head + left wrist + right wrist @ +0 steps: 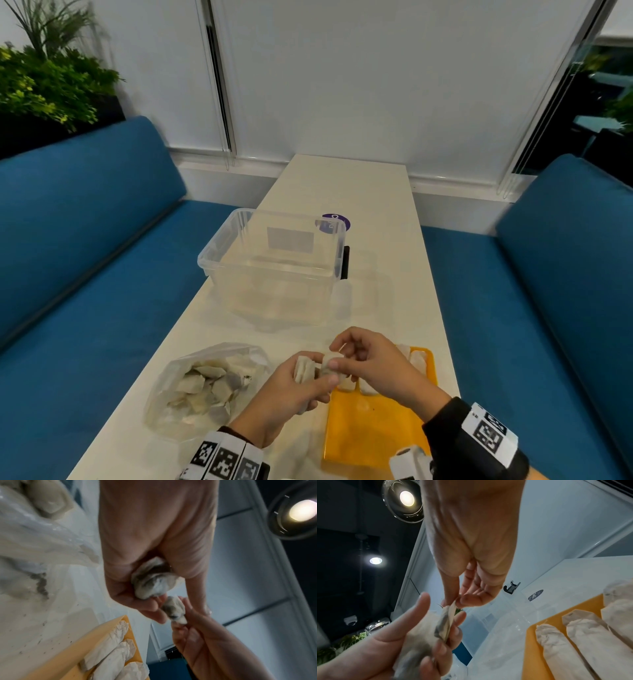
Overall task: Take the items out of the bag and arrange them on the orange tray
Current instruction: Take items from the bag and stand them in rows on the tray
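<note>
- To the left of the grip, the clear bag lies open on the table, with many pale tea bags in it.
- The left hand curls round a small stack of tea bags, its thumb and fingers closed on them.
- Meeting it from the right, the right hand pinches the top corner of one tea bag between thumb and forefinger; that tea bag stands between the left fingers.
- Just right of and beneath the grip sits the orange tray, with a row of tea bags side by side at its far end.
- Risk, as I judge it: the thin paper may tear if the pinch pulls while the left hand clamps hard, spilling leaves.
- Another risk: loosening the left fingers too much could let the other tea bags in the stack slip out and drop onto the tray, knocking the row askew.
- Beyond the grip stands a clear plastic box, with a purple sticker behind it.
- The white table is long and narrow, with dark specks beside the bag in the left wrist view.
- Blue benches flank it, with white blinds ahead and plants at far left.
</note>
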The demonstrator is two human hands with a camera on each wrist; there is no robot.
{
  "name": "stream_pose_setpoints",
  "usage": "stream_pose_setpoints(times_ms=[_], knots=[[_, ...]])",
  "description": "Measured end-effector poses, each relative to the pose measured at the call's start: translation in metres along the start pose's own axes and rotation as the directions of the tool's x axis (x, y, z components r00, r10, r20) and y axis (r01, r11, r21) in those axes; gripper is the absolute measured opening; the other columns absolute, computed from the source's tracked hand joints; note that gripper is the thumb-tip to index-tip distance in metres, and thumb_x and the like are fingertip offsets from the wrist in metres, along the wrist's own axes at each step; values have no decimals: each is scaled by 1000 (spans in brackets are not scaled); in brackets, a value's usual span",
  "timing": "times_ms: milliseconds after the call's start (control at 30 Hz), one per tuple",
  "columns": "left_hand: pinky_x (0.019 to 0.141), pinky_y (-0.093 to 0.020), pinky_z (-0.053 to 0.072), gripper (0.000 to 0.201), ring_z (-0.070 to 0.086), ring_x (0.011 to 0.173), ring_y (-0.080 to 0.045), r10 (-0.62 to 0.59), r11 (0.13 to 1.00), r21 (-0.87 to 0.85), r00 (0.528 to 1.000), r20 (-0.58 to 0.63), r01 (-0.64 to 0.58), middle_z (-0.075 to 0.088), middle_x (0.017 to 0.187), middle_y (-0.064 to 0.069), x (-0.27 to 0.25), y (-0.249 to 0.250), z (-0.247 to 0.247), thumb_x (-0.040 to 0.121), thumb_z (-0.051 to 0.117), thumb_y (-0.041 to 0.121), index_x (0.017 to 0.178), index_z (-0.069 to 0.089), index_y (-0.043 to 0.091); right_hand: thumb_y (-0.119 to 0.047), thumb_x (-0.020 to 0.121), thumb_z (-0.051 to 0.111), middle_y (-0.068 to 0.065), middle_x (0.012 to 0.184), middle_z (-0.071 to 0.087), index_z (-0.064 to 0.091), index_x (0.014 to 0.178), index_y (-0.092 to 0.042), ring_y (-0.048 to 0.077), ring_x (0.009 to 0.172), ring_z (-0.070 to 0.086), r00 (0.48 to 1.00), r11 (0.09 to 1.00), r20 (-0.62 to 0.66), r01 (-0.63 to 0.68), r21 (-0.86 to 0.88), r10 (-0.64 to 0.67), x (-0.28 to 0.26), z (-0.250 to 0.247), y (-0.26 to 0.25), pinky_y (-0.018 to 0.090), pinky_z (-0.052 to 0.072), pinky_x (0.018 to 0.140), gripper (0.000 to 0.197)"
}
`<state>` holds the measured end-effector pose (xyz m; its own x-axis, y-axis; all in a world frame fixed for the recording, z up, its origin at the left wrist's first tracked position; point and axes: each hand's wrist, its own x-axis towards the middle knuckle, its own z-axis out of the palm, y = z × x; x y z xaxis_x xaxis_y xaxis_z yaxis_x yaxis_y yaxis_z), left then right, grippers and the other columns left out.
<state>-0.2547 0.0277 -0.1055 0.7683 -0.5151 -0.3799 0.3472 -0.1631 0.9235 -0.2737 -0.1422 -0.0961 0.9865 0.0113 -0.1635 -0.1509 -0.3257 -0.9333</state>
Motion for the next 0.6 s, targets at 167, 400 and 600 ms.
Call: stream_pose_setpoints(times_ms=[167,400,600], knots=[[60,-17,46,23,61,66,-5,68,990,127,998,-2,-67,64,78,1,2,1,2,83,67,24,101,60,12,-13,78,73,3,79,62,61,103,-14,12,70,59,998,993,33,-47,108,44,-4,-4,-2,18,51,65,28],[61,-22,43,17,61,66,-12,-15,999,-29,999,-51,14,62,87,-6,5,1,5,95,46,13,101,62,19,-6,87,62,5,90,58,61,105,-16,13,67,62,995,994,-17,-97,49,98,-7,-10,-3,21,55,64,21],[60,-20,47,15,62,62,-8,-34,999,-7,999,-38,33,64,86,-6,8,-4,4,93,53,17,106,59,14,-6,84,65,3,86,61,61,106,-15,11,66,62,995,995,-23,-94,-36,93,-10,-15,-4,18,53,62,24]])
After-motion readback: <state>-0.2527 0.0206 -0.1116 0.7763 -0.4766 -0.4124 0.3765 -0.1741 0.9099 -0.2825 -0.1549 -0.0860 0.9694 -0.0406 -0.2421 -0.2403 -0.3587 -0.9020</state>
